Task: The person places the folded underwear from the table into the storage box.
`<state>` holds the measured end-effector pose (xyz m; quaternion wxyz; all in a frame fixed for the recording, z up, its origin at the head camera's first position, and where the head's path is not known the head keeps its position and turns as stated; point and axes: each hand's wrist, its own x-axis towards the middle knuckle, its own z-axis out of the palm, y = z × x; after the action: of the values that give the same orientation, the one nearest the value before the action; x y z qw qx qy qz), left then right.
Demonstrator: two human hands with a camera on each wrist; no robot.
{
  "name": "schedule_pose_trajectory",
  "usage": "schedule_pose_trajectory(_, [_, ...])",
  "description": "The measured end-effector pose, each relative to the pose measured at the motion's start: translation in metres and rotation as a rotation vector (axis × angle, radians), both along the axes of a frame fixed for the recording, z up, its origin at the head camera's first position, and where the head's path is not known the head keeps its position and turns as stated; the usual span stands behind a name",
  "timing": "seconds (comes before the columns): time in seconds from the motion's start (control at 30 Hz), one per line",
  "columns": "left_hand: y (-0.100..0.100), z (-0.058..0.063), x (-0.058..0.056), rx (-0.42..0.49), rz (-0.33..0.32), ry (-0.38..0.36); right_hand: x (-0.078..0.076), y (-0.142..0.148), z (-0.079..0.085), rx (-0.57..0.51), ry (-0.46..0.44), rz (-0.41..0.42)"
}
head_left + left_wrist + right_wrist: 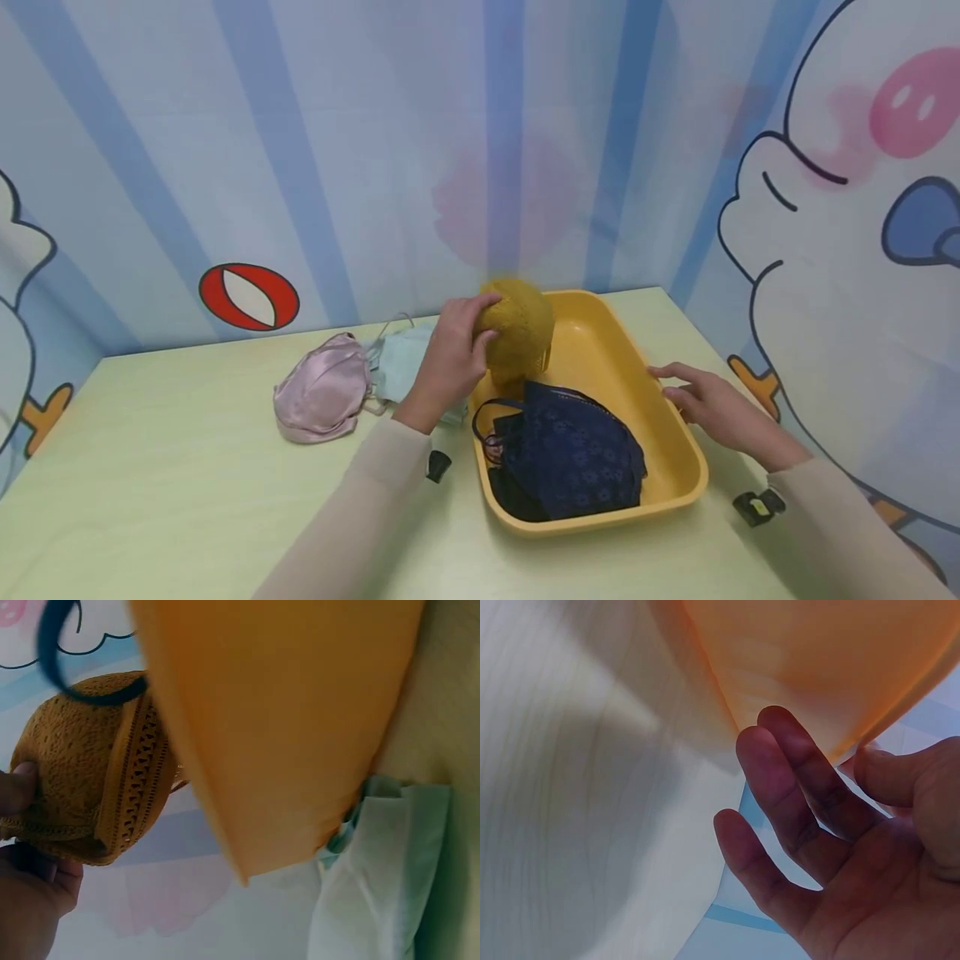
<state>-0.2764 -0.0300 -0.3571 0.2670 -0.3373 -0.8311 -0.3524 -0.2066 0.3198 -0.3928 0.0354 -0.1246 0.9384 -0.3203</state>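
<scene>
My left hand (452, 348) grips a mustard-yellow bra (517, 325) by its cup, above the far left part of a yellow plastic tray (592, 367). In the left wrist view, the openwork band of the mustard bra (139, 765) hangs beside the tray wall. Inside the tray lies a navy lace bra (585, 454) with a looped strap, over darker fabric. My right hand (712, 404) is at the tray's right rim; in the right wrist view, its thumb and index finger hold the rim, and the other fingers (772, 776) stay loosely extended by the outer wall.
Left of the tray, a pink satin bra (322, 392) and a pale mint bra (405, 358) lie on the light table (187, 475). A striped cartoon backdrop (375, 150) rises behind the table and along its sides.
</scene>
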Motion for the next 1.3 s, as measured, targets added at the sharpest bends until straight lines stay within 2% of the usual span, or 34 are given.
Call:
schedule_pose_trajectory(0.17, [0.005, -0.011, -0.005, -0.089, 0.041, -0.089, 0.000, -0.001, 0.000, -0.001, -0.004, 0.002])
schedule_pose_trajectory(0.37, [0.007, -0.018, -0.012, -0.153, 0.089, -0.224, 0.000, -0.001, 0.001, 0.001, -0.011, -0.006])
schedule_pose_trajectory(0.57, [0.013, -0.020, -0.017, -0.172, 0.129, -0.334, -0.001, -0.001, 0.001, 0.000, -0.005, -0.004])
schedule_pose_trajectory(0.7, [0.016, -0.022, -0.018, -0.191, 0.183, -0.406, -0.001, -0.001, 0.002, -0.001, -0.005, -0.004])
schedule_pose_trajectory(0.87, [0.018, -0.023, -0.022, -0.276, 0.269, -0.424, 0.000, -0.002, 0.002, -0.011, 0.003, 0.002])
schedule_pose_trajectory(0.97, [0.018, -0.023, -0.023, -0.340, 0.297, -0.413, 0.000, -0.001, 0.003, -0.015, 0.009, 0.008])
schedule_pose_trajectory(1.07, [0.019, -0.023, -0.025, -0.410, 0.285, -0.420, 0.001, -0.001, 0.003, -0.020, 0.005, 0.009])
schedule_pose_trajectory(1.3, [0.022, -0.022, -0.023, -0.528, 0.188, -0.455, 0.001, 0.000, 0.002, -0.034, -0.005, 0.007])
